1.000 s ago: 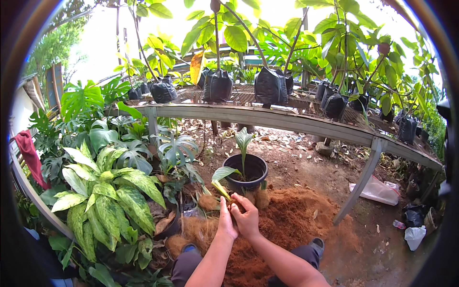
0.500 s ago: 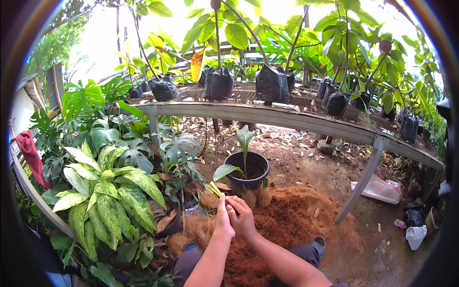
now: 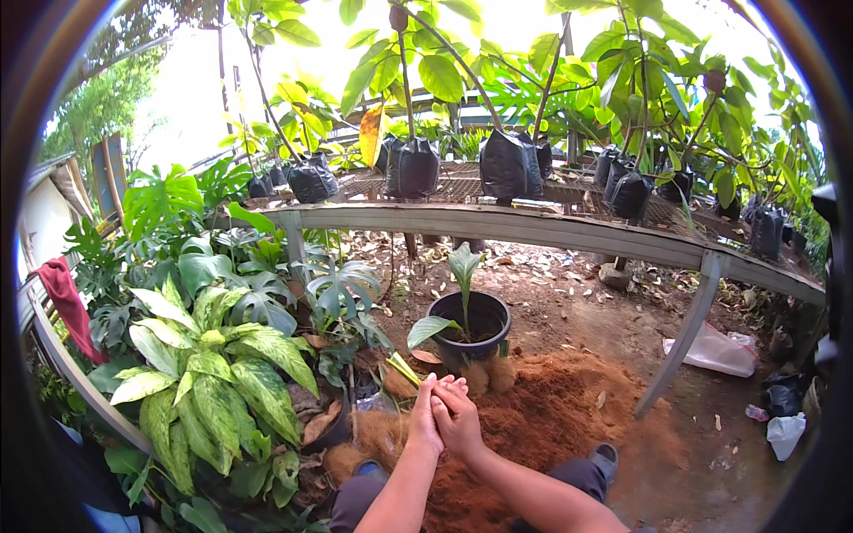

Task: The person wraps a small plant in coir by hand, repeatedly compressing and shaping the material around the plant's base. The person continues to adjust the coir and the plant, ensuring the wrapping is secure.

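My left hand [image 3: 425,416] and my right hand [image 3: 458,419] are pressed together in front of me, fingers closed over each other. What lies between the palms is hidden. Pale green cut stalks [image 3: 404,367] stick out at the upper left of my hands; whether they are gripped cannot be told. Just beyond is a black plastic pot [image 3: 451,349] with a young broad-leaved plant [image 3: 465,271] in dark soil. Round brown fibre balls [image 3: 502,374] sit against the pot's near side. Loose reddish-brown coir [image 3: 569,391] is heaped on the ground to the right of my hands.
A large variegated plant [image 3: 213,373] crowds the left side. Ahead, a wooden-framed bench [image 3: 480,222] carries saplings in black bags [image 3: 508,166]; its slanting leg [image 3: 680,342] reaches down at right. White plastic sacks [image 3: 711,348] and a black bag [image 3: 785,397] lie far right.
The whole scene has shifted slightly down and right as my head moved. My hands stay pressed together, with the fingers folded a little differently.
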`<state>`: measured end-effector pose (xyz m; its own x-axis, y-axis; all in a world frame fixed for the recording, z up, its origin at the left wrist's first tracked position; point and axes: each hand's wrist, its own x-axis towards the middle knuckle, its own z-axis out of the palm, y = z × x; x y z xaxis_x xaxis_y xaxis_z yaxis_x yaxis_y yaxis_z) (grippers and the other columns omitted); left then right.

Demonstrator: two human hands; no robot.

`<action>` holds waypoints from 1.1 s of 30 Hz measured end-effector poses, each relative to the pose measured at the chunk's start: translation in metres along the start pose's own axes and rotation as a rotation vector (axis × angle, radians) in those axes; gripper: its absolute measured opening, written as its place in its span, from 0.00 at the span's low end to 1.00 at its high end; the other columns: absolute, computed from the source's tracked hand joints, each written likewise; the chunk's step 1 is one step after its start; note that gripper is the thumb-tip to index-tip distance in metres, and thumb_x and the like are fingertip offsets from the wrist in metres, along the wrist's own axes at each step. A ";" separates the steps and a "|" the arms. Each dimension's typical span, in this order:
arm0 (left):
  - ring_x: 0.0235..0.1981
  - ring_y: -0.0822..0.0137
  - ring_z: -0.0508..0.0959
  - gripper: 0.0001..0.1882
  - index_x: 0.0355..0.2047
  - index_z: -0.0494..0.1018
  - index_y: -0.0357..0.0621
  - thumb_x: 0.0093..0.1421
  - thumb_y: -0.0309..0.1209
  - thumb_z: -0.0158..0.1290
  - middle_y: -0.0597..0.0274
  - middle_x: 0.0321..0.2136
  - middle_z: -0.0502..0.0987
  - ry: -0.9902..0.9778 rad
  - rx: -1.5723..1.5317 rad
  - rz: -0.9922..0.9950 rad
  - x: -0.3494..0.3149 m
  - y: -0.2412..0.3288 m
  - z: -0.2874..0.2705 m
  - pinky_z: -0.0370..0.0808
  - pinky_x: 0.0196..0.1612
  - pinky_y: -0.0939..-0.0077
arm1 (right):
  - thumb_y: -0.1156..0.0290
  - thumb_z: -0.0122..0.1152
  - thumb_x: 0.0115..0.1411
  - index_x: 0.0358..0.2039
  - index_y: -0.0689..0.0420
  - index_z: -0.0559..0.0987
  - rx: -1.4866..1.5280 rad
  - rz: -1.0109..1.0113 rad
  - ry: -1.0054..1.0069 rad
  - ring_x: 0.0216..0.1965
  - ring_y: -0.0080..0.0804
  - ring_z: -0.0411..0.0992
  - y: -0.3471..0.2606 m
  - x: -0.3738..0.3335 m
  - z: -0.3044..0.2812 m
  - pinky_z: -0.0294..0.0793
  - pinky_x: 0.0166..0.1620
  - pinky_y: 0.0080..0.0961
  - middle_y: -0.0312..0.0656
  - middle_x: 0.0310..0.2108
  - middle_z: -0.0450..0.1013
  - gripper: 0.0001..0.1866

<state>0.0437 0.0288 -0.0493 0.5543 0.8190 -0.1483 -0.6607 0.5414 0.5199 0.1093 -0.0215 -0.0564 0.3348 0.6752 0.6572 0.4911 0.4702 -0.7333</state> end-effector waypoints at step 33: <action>0.49 0.64 0.81 0.30 0.55 0.74 0.41 0.70 0.57 0.50 0.59 0.50 0.80 0.046 0.255 0.228 0.002 0.026 -0.018 0.80 0.53 0.68 | 0.63 0.48 0.71 0.60 0.64 0.77 -0.032 -0.351 0.016 0.71 0.55 0.60 0.006 0.022 0.027 0.45 0.74 0.52 0.56 0.64 0.68 0.24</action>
<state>0.0184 0.0481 -0.0516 0.3797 0.9243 -0.0387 -0.6141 0.2831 0.7368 0.0980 0.0111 -0.0510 0.1531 0.4664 0.8712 0.6037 0.6539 -0.4561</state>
